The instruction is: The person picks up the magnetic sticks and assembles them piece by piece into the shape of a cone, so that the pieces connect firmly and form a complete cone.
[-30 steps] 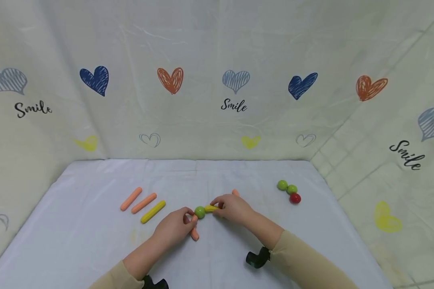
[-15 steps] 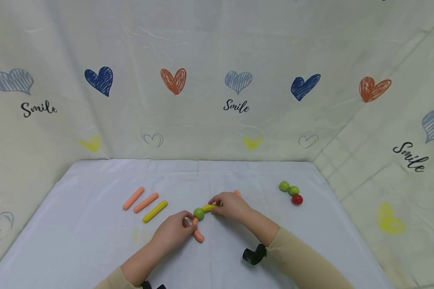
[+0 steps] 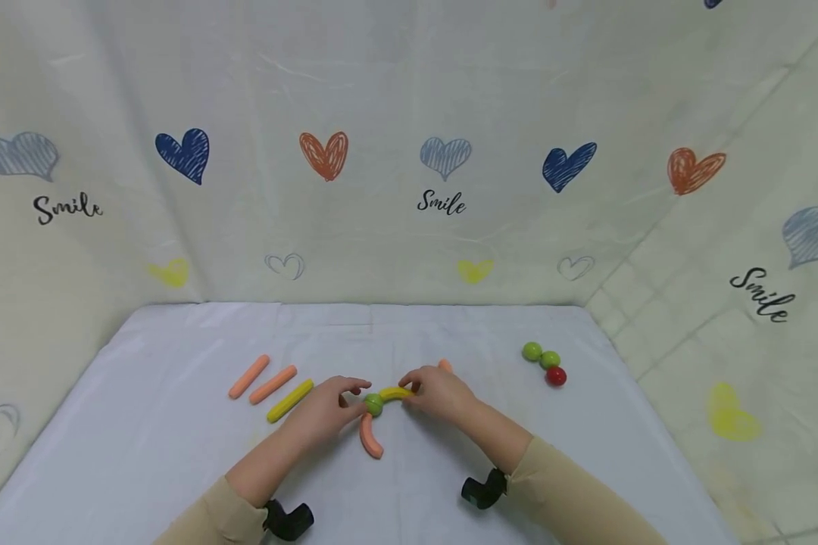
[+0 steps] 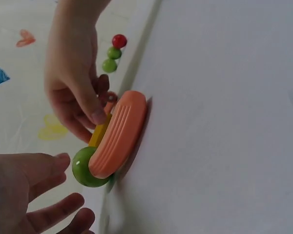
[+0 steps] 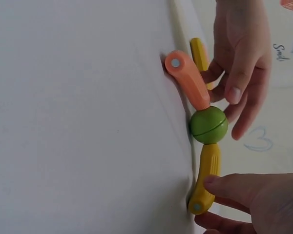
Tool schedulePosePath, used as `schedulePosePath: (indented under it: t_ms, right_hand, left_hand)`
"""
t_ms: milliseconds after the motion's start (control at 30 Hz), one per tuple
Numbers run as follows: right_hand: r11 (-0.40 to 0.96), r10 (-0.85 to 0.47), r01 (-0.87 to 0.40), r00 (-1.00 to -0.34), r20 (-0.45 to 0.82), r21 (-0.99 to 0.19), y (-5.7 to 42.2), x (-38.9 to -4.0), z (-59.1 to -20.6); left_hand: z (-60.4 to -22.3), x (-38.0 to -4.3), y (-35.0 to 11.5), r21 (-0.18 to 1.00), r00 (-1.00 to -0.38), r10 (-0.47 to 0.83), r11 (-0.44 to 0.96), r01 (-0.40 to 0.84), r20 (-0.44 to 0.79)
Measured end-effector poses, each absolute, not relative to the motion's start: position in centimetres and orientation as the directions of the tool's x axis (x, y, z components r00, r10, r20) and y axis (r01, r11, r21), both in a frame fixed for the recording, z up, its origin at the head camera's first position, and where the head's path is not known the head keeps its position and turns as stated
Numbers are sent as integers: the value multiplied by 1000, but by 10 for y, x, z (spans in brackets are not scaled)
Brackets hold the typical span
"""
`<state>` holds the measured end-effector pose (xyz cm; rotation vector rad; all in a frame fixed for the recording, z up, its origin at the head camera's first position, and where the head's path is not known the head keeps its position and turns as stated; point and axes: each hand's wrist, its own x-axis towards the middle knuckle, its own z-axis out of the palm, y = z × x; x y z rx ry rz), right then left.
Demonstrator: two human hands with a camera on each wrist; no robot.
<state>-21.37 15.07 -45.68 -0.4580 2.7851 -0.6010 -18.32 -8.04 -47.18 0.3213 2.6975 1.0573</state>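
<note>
In the head view, a green ball (image 3: 373,404) joins a curved yellow stick (image 3: 395,393) and a curved orange stick (image 3: 369,437) end to end on the white tablecloth. My right hand (image 3: 443,393) pinches the yellow stick near its outer end, thumb on top in the right wrist view, where a grey disc shows in that stick's tip (image 5: 198,206). Beside the ball is my left hand (image 3: 330,409), its fingers spread loosely and holding nothing. The left wrist view has its thumb just short of the green ball (image 4: 88,166).
To the left lie two straight orange sticks (image 3: 248,376) and a yellow stick (image 3: 290,401). Two green balls (image 3: 532,350) and a red ball (image 3: 555,376) cluster at the right. Another orange piece (image 3: 445,365) pokes out behind my right hand. A printed cloth backdrop (image 3: 382,227) rises behind the table.
My left hand has let go of the curved orange stick and drawn slightly up and left, its fingers opening. The right hand keeps its pinch on the yellow stick.
</note>
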Motion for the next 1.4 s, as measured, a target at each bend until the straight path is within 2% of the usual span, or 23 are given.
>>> schedulePosePath:
  t_ms: [300,467,867,1400]
  right_hand:
    - [869,-323,-214,-928,-184,-445,155,-205,-456]
    - [871,-318,-212,-931,-181,-443,156,-205,-458]
    - [842,-388,-284,-909,-150,-459,146,-219,-457]
    - [799,-482,-359,-862,-157,-482,134,-231,-457]
  left_hand:
    - [-473,-198,-80,721,-889,425,669,181,-172]
    - [-473,-200,-78,717,-868,458,670,195,-193]
    - [-479,-191,-83,715,-875,445,674,187,-191]
    - [-478,-169,-78,694,-915,356,708,131,-191]
